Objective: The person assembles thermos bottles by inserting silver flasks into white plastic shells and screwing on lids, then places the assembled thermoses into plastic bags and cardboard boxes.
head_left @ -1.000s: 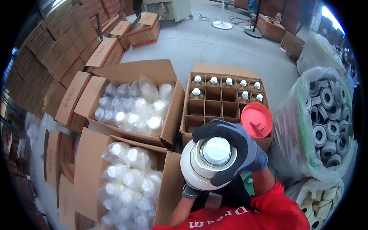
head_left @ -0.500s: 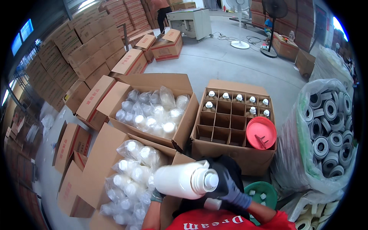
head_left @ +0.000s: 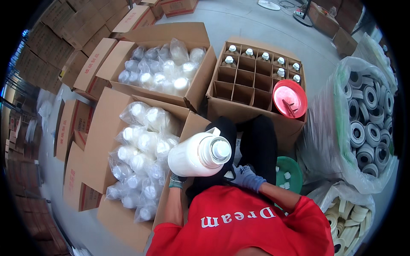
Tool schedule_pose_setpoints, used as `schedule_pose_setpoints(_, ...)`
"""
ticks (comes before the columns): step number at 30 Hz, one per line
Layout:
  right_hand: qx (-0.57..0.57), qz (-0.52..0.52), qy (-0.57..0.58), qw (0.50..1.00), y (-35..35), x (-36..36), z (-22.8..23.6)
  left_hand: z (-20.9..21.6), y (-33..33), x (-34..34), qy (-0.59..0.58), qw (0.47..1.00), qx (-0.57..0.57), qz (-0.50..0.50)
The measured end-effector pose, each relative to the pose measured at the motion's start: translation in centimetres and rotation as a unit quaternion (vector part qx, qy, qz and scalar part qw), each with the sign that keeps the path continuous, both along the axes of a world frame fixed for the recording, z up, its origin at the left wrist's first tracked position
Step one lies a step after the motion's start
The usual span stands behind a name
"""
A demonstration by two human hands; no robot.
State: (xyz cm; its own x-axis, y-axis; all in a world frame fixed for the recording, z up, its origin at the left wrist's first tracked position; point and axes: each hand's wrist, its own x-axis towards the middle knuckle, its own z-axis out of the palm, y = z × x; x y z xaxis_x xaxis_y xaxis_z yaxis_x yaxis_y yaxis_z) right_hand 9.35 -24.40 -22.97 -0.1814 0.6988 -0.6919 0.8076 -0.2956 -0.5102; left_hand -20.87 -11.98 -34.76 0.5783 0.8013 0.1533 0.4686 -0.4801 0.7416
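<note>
A white vacuum flask [head_left: 190, 155] with a side handle lies tilted across my lap, its mouth end toward the right. A white stopper [head_left: 221, 149] sits in its mouth. My gloved left hand [head_left: 177, 181] is closed around the flask's lower end from below, mostly hidden by it. My right hand [head_left: 247, 177], in a grey-blue glove, is low over my lap, apart from the flask. Its fingers are curled beside a small white piece [head_left: 229, 174], too hidden to name.
On the left stand two open cartons of bagged white flasks [head_left: 147, 143]. Ahead is a divided carton [head_left: 256, 112] with several capped bottles and a red dish [head_left: 290, 91]. On the right are a green basin [head_left: 294, 170] with small white pieces and a sack of grey rings [head_left: 367, 115].
The view has tipped downward, showing more of my red shirt. My right hand has moved from beside the flask's mouth down to my lap. The left hand keeps its hold on the flask.
</note>
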Motion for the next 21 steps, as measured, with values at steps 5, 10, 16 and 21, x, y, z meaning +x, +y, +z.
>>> schedule_pose_setpoints(5,0.072,0.021,0.066,0.995,-2.2,1.4,-1.1,1.7,-0.4,0.8,-0.007,0.997,0.07,0.015)
schedule_pose_setpoints(10,0.463,-0.021,0.039,0.885,-0.1,7.4,14.2,3.5,1.5,-0.3,-0.003,0.997,0.069,0.02)
schedule_pose_setpoints(16,0.396,-0.174,0.207,0.878,2.9,6.8,13.7,3.5,3.1,1.4,-0.018,0.997,0.069,0.029)
schedule_pose_setpoints(21,0.247,-0.253,0.432,0.83,1.7,8.9,11.1,4.1,3.5,1.4,-0.017,0.998,0.06,0.032)
